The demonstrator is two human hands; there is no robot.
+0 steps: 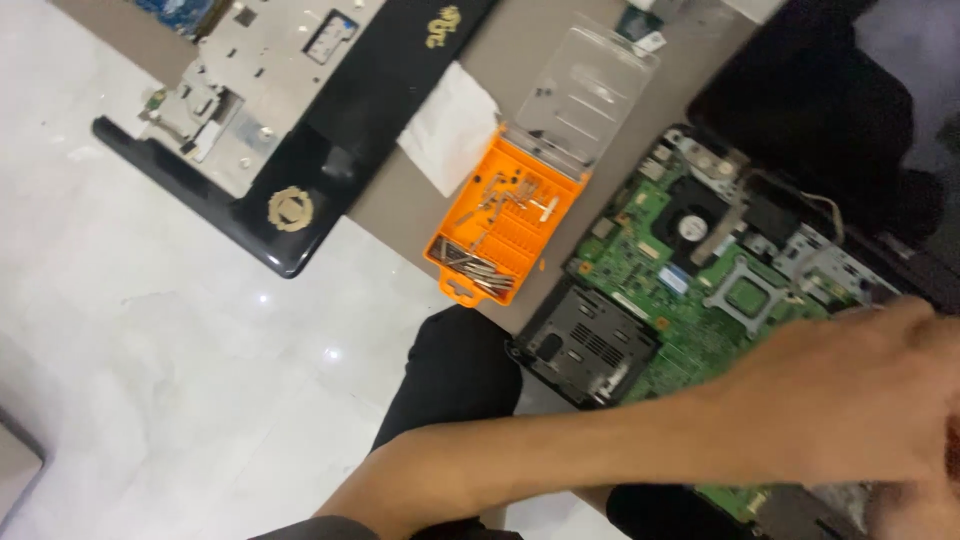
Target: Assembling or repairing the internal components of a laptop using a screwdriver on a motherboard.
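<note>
My left hand (850, 395) reaches in from the lower left, its forearm crossing an opened laptop base with a green motherboard (660, 270). The hand lies over the board's right part, blurred, and its fingers point right; what it touches or holds is hidden. A small fan (692, 225) sits near the board's top. My right hand (915, 510) shows only as a blurred patch in the bottom right corner, close to the laptop's near edge.
An orange tool-bit case (505, 225) with its clear lid (585, 90) flipped open lies left of the laptop on a brown table (520, 50). Beside it are a white paper (450, 125) and a removed black laptop cover (270, 110). Below: white floor (150, 330), my black-trousered knee (455, 370).
</note>
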